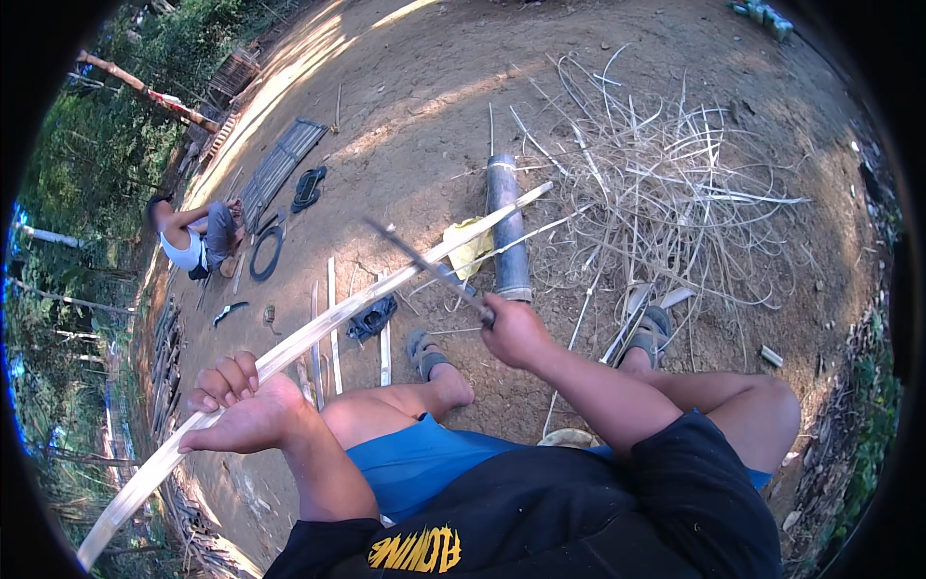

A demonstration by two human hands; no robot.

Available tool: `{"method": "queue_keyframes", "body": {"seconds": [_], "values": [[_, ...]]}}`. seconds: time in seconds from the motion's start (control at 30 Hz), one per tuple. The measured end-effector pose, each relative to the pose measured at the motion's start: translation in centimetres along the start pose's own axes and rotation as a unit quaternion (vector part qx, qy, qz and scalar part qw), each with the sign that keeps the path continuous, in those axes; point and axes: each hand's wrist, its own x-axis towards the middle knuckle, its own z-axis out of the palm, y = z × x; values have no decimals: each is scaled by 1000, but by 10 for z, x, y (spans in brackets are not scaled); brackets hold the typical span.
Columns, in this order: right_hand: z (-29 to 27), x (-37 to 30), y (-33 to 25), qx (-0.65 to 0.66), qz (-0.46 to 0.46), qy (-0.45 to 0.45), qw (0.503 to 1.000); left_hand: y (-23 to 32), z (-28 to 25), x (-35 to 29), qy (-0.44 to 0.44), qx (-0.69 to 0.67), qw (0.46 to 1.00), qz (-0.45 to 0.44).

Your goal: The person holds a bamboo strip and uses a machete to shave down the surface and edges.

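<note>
A long pale bamboo strip (pixel 357 301) slants from the lower left up toward the middle of the view. My left hand (pixel 241 407) grips it near its lower part, fingers curled round it and the thumb stretched along it. In my right hand (pixel 516 333) is the handle of a knife (pixel 429 267), its long dark blade pointing up and left across the strip. Whether the blade touches the strip I cannot tell. Just beyond, a thick dark bamboo tube (pixel 504 227) lies on the ground, with a yellow piece of material (pixel 469 253) beside it.
A tangled heap of thin bamboo shavings (pixel 666 183) spreads at the right. Loose strips (pixel 334 328) and a dark crumpled bag (pixel 372 317) lie by my left foot. Farther left, another person (pixel 198 236) sits near a slatted panel (pixel 285 164) and a black coil (pixel 267 253).
</note>
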Motion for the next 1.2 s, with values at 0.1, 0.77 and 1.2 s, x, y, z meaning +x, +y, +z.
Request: {"method": "queue_keyframes", "body": {"seconds": [0.1, 0.77, 1.2], "values": [[-13, 21, 58, -10, 76, 18, 997, -1, 0, -4, -14, -9, 1000, -17], [-32, 52, 51, -60, -6, -38, 997, -14, -14, 27, -51, -56, 997, -23], [-26, 104, 102, -52, -12, -15, 998, -26, -23, 61, -127, -33, 991, -37]]}}
